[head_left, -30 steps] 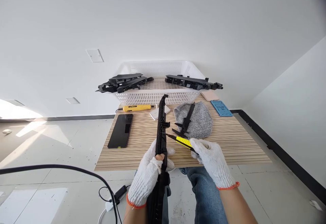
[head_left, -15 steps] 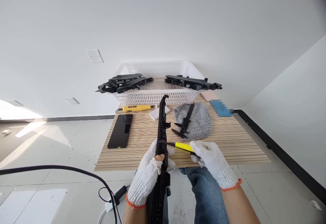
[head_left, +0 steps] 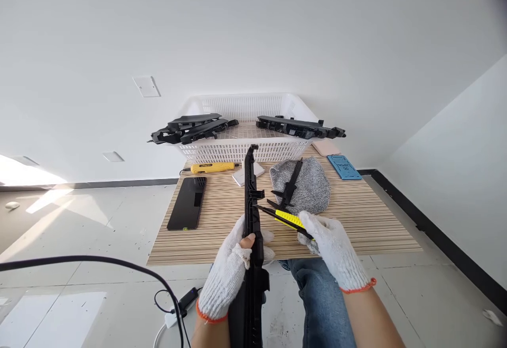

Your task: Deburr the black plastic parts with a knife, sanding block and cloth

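My left hand [head_left: 227, 274], in a white knit glove with the thumb tip bare, is wrapped round a long black plastic trim part [head_left: 252, 221]. The part stands lengthwise before me, its far end over the table and its lower end between my legs. My right hand [head_left: 328, 240], gloved too, is closed on yellow-and-black tweezers [head_left: 289, 218]. Their dark tips point left and reach the right side of the part, just below a small side tab; whether they touch it I cannot tell.
Behind stands a white plastic basket [head_left: 237, 151] with several black trim parts [head_left: 301, 127] across it. On the table lie a phone [head_left: 187, 203], a yellow corded tool [head_left: 213, 168], a small white box [head_left: 247, 175], black calipers [head_left: 290, 185] on a grey cloth [head_left: 312, 192], and a blue card [head_left: 344, 167].
The tweezers have tilted, and their tips have moved up along the part towards the side tab. The black part has turned slightly in my left hand.
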The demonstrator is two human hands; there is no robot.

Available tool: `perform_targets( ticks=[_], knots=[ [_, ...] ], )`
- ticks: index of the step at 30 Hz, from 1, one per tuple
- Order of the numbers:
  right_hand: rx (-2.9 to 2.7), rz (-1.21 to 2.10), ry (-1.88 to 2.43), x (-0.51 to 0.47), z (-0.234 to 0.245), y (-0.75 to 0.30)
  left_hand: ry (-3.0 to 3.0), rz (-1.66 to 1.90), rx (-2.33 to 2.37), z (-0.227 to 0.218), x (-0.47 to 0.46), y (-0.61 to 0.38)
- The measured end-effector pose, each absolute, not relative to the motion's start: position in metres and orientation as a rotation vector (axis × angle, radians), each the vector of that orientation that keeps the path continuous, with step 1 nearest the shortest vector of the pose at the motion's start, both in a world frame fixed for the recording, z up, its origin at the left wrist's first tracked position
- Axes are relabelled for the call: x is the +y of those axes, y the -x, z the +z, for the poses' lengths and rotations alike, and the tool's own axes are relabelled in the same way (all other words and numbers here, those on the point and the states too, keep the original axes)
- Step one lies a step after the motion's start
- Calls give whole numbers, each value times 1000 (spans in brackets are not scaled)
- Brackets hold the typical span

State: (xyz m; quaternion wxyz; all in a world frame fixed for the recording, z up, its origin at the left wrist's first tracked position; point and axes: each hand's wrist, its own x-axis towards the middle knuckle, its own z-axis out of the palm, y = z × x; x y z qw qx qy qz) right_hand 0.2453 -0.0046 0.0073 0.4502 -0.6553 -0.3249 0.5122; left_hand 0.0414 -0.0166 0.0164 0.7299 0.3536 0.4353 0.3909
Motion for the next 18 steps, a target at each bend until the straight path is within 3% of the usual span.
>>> perform_targets(
  ticks=[18],
  knots=[
    [-613,1248,1540,-11,12,-258,-1082,781,947,8,-18,-34]
  ],
)
